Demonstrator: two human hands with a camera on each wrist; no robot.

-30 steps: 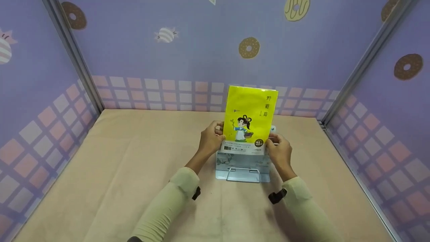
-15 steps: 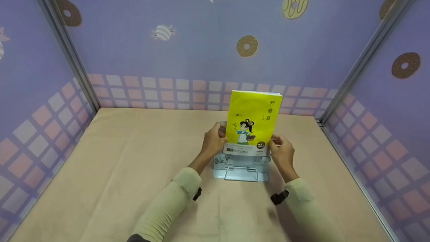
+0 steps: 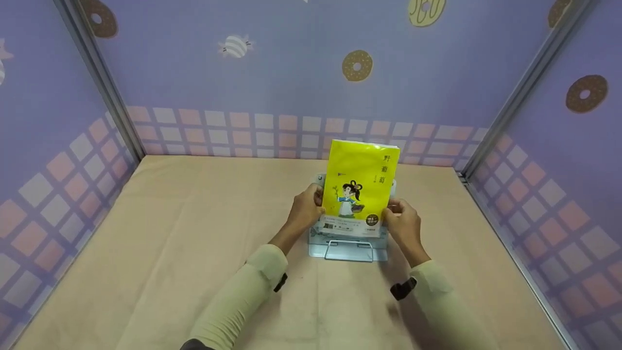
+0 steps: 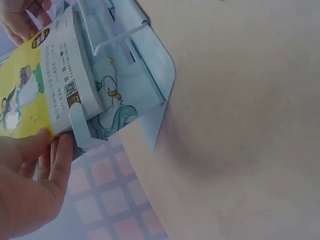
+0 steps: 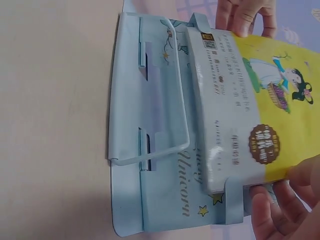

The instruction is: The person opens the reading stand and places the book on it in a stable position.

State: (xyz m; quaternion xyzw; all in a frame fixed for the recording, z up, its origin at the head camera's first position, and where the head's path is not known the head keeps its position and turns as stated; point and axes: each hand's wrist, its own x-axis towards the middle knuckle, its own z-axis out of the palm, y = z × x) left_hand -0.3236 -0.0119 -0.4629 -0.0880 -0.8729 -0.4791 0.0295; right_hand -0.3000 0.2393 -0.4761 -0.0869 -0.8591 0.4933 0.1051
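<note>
A yellow book (image 3: 362,180) with a cartoon figure on its cover is held upright between both hands, leaning back before a light-blue book stand (image 3: 349,252). My left hand (image 3: 305,209) pinches the book's left edge, thumb on the cover and fingers behind. At the right edge my right hand (image 3: 405,224) grips it the same way. In the right wrist view, the book's lower end sits between the stand's two side tabs (image 5: 233,200), above the wire holder (image 5: 182,100). The left wrist view shows a side tab (image 4: 82,127) overlapping the book's lower corner.
The stand rests on a table with a beige cloth (image 3: 218,218). Purple panels (image 3: 291,73) with donut and candy prints enclose the back and both sides, joined by metal corner posts (image 3: 529,87).
Both hands have lowered the book toward the foot of the stand, so the stand's upper corners now show beside it. The grip of both hands stays the same.
</note>
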